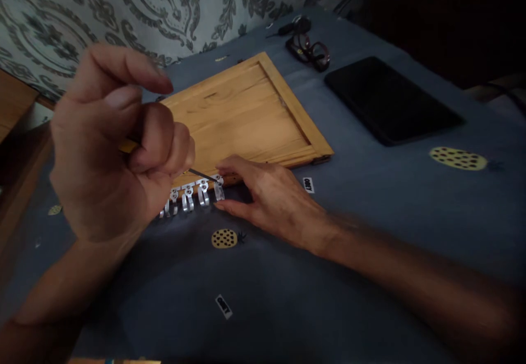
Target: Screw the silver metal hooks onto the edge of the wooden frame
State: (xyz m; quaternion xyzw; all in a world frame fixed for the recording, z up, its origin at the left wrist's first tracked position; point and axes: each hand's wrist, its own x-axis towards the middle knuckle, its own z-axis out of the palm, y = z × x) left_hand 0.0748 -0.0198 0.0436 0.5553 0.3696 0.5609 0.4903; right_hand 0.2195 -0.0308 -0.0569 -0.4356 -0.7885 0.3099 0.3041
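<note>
My left hand (110,144), raised at the left, is closed round a screwdriver (202,175). Its handle is mostly hidden in my fist, with a bit of yellow showing. The thin shaft slants down to the right end of a metal hook rack (189,188). That rack lies along the near edge of a framed wooden panel (242,112), its several hooks pointing toward me. My right hand (279,199) grips the rack's right end, forefinger on the upper side and thumb by the last hook. Whether the tip sits in a screw is too small to tell.
A dark tablet (390,101) lies on the blue patterned cloth (287,303) at the right. Behind the panel's far right corner are eyeglasses (318,54) and a dark-handled tool (291,27). A patterned curtain (164,2) hangs at the back.
</note>
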